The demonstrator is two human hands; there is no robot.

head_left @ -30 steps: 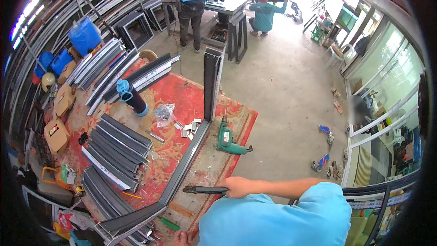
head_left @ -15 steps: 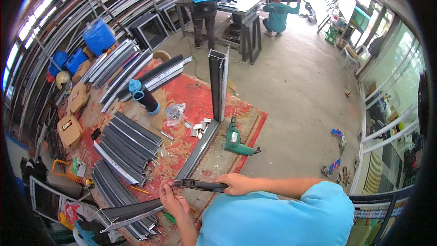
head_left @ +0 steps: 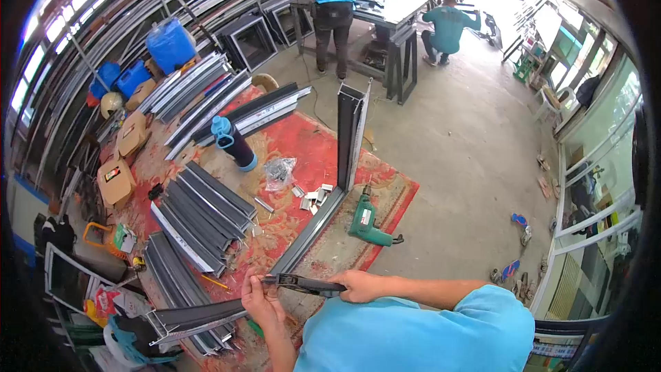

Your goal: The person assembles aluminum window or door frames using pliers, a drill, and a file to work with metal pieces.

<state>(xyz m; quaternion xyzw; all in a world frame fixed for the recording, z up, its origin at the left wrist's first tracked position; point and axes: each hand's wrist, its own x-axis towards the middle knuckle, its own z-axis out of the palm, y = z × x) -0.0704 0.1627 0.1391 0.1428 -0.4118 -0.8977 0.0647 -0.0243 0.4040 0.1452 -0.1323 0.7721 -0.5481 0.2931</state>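
Observation:
My right hand [head_left: 363,286] is closed round the handle end of a black hand tool [head_left: 306,284] at the bottom centre. At the tool's left tip is my left hand [head_left: 263,301], its thumb and fingertips pressed together; what they pinch is too small to make out. Beneath the tool, a dark metal frame [head_left: 310,233] lies along the table, with one profile [head_left: 350,139] standing upright at its far end. Another profile [head_left: 200,318] reaches toward the lower left. A green drill [head_left: 367,224] lies right of the frame.
The red patterned table [head_left: 289,141] bears a dark bottle [head_left: 235,145], stacked black profiles [head_left: 200,207], small metal pieces [head_left: 317,197] and a plastic bag [head_left: 279,171]. Beyond it, one person stands at a workbench [head_left: 406,10] and another crouches on the floor. Sandals [head_left: 509,270] lie at right.
The view has shifted, so the table and background appear further right and slightly lower. Both hands keep nearly the same pose around the black tool.

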